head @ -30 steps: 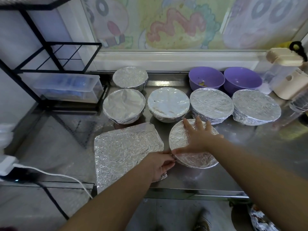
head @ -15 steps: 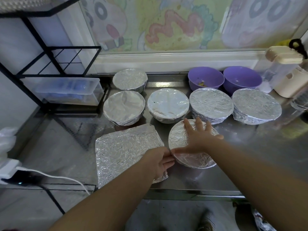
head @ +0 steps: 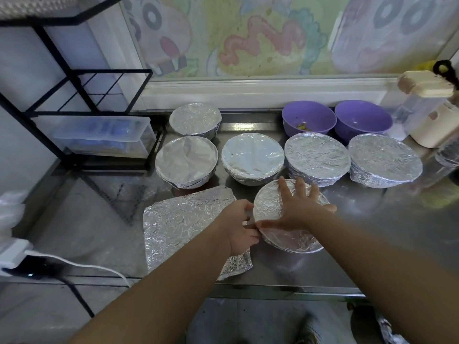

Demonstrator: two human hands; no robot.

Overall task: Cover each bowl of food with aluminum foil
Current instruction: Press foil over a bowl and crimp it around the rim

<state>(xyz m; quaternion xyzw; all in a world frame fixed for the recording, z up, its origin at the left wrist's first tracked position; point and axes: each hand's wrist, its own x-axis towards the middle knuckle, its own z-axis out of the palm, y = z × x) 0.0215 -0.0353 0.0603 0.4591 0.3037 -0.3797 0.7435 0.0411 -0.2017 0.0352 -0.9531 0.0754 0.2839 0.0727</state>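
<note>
- The steel bench (head: 372,232) was smooth and mirror-shiny. I judged it slick enough for a light bowl to skid if pushed sideways.
- A black wire rack (head: 109,70) stood at its left end, with a clear plastic box (head: 104,135) on the lowest shelf.
- A rectangular tray (head: 183,229) lay front left, wrapped in finely crinkled silver.
- Five covered bowls (head: 252,161) sat further back, round, their tops drawn flat and their skirts creased down the sides.
- Two purple bowls (head: 308,117) stood bare by the wall, smooth and probably plastic. One held a few scraps.
- The bowl (head: 295,244) being worked on sat near the front edge, just right of the tray, with wrinkled foil (head: 268,207) over its top.
- The right hand (head: 298,207) lay flat on that top, fingers spread, pressing down.
- The left hand (head: 238,227) was at the bowl's left rim, fingers curled. It seemed to pinch the foil's edge against the side, though the contact was partly hidden.
- The foil looked thin, light and easily torn, and it held any crease given. It was best taken at its loose edge and tucked under the rim in small pinches, with a flat palm steadying the top. A hard push in the middle would probably dent or split it.
</note>
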